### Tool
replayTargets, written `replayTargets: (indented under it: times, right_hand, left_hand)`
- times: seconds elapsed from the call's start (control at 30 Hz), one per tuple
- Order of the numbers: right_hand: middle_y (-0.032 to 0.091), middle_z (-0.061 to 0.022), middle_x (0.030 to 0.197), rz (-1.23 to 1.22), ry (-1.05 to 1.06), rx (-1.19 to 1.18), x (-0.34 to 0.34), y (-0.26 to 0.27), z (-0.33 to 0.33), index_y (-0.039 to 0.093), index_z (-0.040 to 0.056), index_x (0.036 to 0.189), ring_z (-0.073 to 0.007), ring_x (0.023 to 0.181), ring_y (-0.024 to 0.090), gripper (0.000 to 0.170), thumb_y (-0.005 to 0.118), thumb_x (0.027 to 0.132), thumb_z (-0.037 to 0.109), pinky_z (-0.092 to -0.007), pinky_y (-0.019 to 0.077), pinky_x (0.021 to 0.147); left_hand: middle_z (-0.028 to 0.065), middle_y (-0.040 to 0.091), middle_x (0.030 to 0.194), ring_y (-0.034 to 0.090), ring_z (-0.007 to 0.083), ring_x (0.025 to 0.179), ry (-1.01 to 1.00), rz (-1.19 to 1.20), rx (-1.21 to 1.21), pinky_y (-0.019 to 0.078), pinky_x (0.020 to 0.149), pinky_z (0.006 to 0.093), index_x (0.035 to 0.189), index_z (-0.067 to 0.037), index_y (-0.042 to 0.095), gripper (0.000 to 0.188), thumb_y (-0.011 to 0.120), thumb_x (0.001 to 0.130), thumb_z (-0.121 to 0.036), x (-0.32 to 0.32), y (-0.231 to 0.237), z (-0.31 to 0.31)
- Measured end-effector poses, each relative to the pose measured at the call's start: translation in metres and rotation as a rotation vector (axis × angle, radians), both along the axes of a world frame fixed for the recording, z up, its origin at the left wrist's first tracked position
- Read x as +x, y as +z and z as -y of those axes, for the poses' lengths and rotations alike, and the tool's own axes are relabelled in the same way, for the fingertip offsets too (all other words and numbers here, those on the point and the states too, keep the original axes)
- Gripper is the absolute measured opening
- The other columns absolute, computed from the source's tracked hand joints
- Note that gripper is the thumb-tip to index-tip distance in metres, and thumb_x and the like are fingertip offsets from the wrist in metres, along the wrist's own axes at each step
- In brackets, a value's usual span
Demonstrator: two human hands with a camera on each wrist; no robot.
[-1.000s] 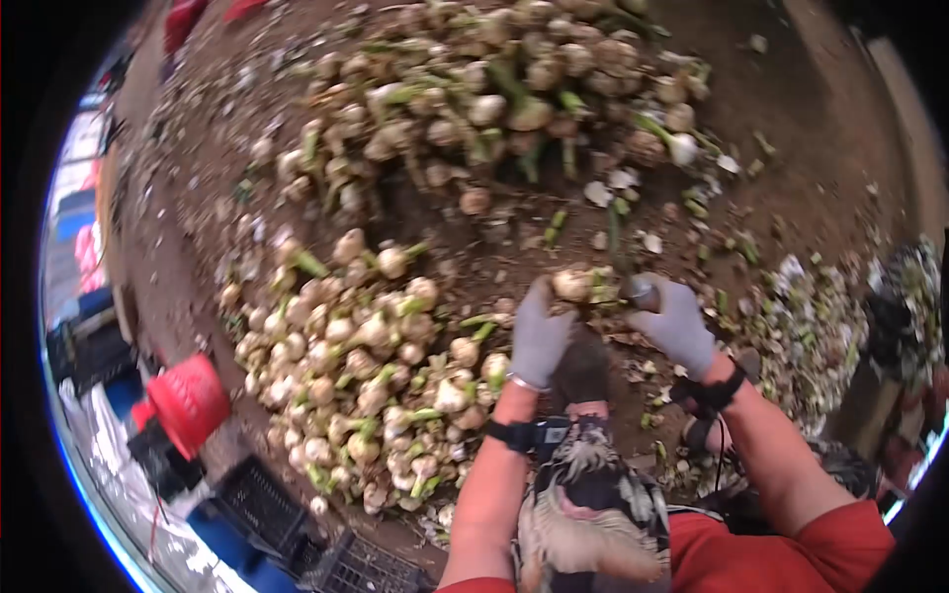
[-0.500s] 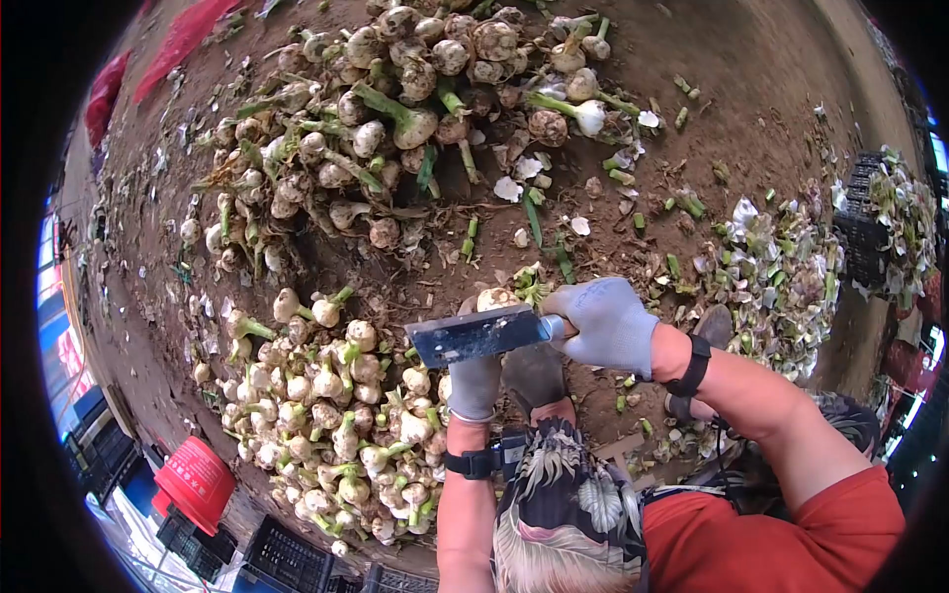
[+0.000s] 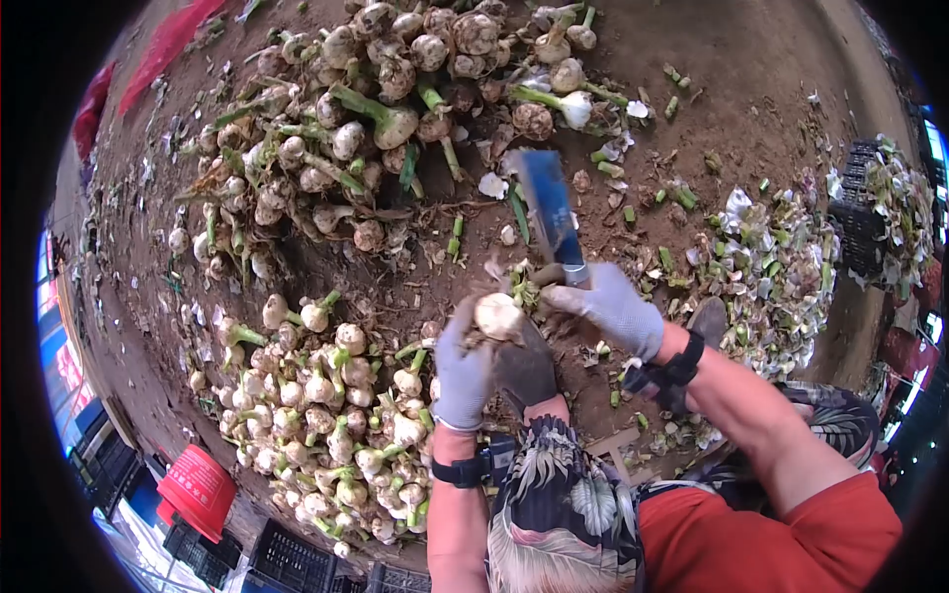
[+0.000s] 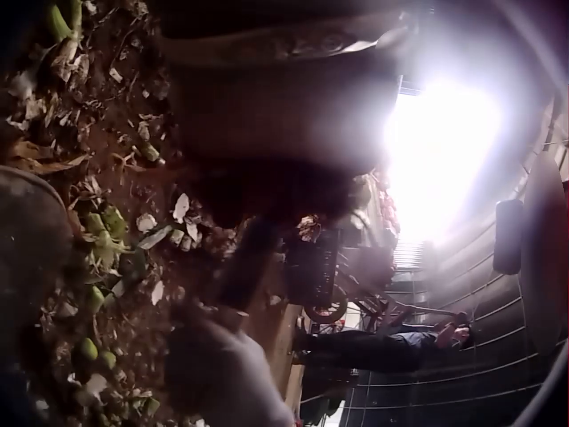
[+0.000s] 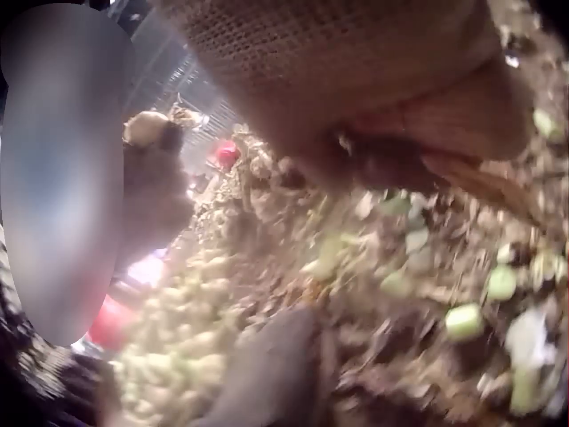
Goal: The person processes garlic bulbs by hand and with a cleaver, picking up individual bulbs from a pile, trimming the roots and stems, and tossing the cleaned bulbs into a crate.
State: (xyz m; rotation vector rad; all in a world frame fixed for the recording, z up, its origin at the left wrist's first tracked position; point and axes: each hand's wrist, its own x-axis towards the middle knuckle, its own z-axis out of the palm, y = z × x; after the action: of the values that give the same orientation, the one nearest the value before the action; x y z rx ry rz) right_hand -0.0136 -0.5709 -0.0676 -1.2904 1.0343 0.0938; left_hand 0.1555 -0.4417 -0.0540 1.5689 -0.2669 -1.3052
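Brown dirt floor [image 3: 756,74] — red bucket [image 3: 198,491] near black crates [image 3: 292,555] — glaring light [image 4: 449,147], dark ribbed wall [image 4: 480,382].

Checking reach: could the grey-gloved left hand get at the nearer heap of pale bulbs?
Probably yes: the left hand is close beside that heap with nothing between, though it holds a round whitish bulb.

illegible white characters [image 3: 205,478] on red bucket [image 3: 196,506]

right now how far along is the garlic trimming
Partway, it seems. The pile of short-stemmed bulbs on the left looks trimmed, and a heap of scraps lies to the right. In hand: one bulb in the left hand, a knife in the right hand. The dirtier, longer-stemmed heap ahead looks left to do.
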Motion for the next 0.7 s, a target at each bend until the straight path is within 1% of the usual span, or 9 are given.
replayTargets:
  times: [0.1,0.13,0.2,0.27,0.43,0.53,0.6,0.67,0.7]
  right_hand:
    - [0.070,-0.0044,0.091,0.330,-0.366,0.409,0.025,0.012,-0.006,0.064,-0.0007,0.119,-0.0139,0.078,0.068,0.036,0.071,0.091,0.020,-0.0292,0.0550,0.069]
    - [0.069,-0.0025,0.093,0.362,-0.418,0.465,0.029,0.016,-0.007,0.063,-0.0037,0.121,-0.0112,0.081,0.067,0.038,0.072,0.091,0.018,-0.0274,0.0550,0.070]
    - [0.070,-0.0032,0.093,0.265,-0.310,0.430,0.033,0.019,-0.007,0.064,-0.0012,0.120,-0.0120,0.082,0.066,0.038,0.073,0.089,0.018,-0.0277,0.0549,0.073]
    - [0.070,-0.0037,0.090,0.243,-0.040,0.043,0.038,0.011,-0.015,0.068,0.0020,0.113,-0.0122,0.083,0.066,0.030,0.075,0.087,0.016,-0.0294,0.0545,0.073]
    - [0.071,-0.0142,0.102,-0.080,0.392,-0.478,0.039,0.023,-0.016,0.070,0.0103,0.104,-0.0361,0.093,0.067,0.028,0.066,0.079,0.022,-0.0442,0.0543,0.079]
    - [0.073,-0.0144,0.095,-0.292,0.463,-0.529,0.006,-0.017,-0.008,0.071,0.0070,0.103,-0.0327,0.088,0.070,0.030,0.068,0.080,0.025,-0.0415,0.0546,0.076]
    - [0.073,-0.0115,0.086,-0.287,-0.069,-0.237,-0.016,-0.012,-0.004,0.071,0.0021,0.102,-0.0236,0.078,0.070,0.031,0.071,0.083,0.027,-0.0361,0.0542,0.073]
    - [0.071,-0.0073,0.082,-0.213,-0.285,-0.242,-0.038,-0.024,-0.005,0.071,-0.0019,0.102,-0.0140,0.071,0.064,0.033,0.074,0.087,0.028,-0.0298,0.0513,0.068]
    - [0.069,-0.0023,0.081,-0.157,-0.426,-0.165,-0.041,-0.031,-0.010,0.072,-0.0007,0.103,-0.0094,0.069,0.060,0.029,0.074,0.088,0.024,-0.0270,0.0483,0.064]
  left_hand:
    - [0.0160,0.056,0.134,0.064,0.0241,0.109,-0.440,1.097,-0.188,0.0470,0.102,0.0332,0.124,0.006,0.056,0.035,0.053,0.089,0.005,-0.005,-0.023,-0.004]
    - [0.0160,0.056,0.134,0.064,0.0241,0.109,-0.442,1.099,-0.183,0.0470,0.102,0.0332,0.124,0.006,0.056,0.035,0.053,0.089,0.005,-0.008,-0.023,-0.006]
    - [0.0149,0.059,0.130,0.064,0.0223,0.109,0.187,0.558,0.060,0.0503,0.098,0.0331,0.129,0.004,0.052,0.037,0.054,0.092,-0.001,-0.015,-0.024,-0.010]
    - [0.0091,0.065,0.116,0.066,0.0170,0.099,0.216,-0.241,-0.047,0.0557,0.086,0.0299,0.127,-0.001,0.054,0.031,0.052,0.098,-0.013,0.003,-0.036,-0.033]
    - [0.0086,0.068,0.105,0.067,0.0149,0.088,-0.155,0.498,0.051,0.0571,0.079,0.0295,0.116,-0.005,0.064,0.023,0.053,0.095,-0.002,-0.003,-0.036,-0.037]
    - [0.0095,0.069,0.102,0.068,0.0193,0.082,0.220,0.575,-0.055,0.0580,0.079,0.0313,0.114,-0.004,0.066,0.024,0.054,0.094,0.002,0.013,0.003,-0.042]
    - [0.0139,0.067,0.113,0.068,0.0228,0.091,0.597,0.690,0.140,0.0589,0.079,0.0281,0.124,-0.002,0.061,0.033,0.061,0.091,-0.001,0.050,0.017,-0.076]
    - [0.0186,0.060,0.127,0.066,0.0265,0.106,0.097,1.552,0.907,0.0590,0.087,0.0318,0.132,-0.002,0.055,0.048,0.068,0.086,-0.001,0.093,0.028,-0.104]
    - [0.0186,0.060,0.127,0.066,0.0265,0.106,0.101,1.556,0.910,0.0590,0.087,0.0318,0.132,-0.002,0.055,0.048,0.068,0.086,-0.001,0.097,0.025,-0.101]
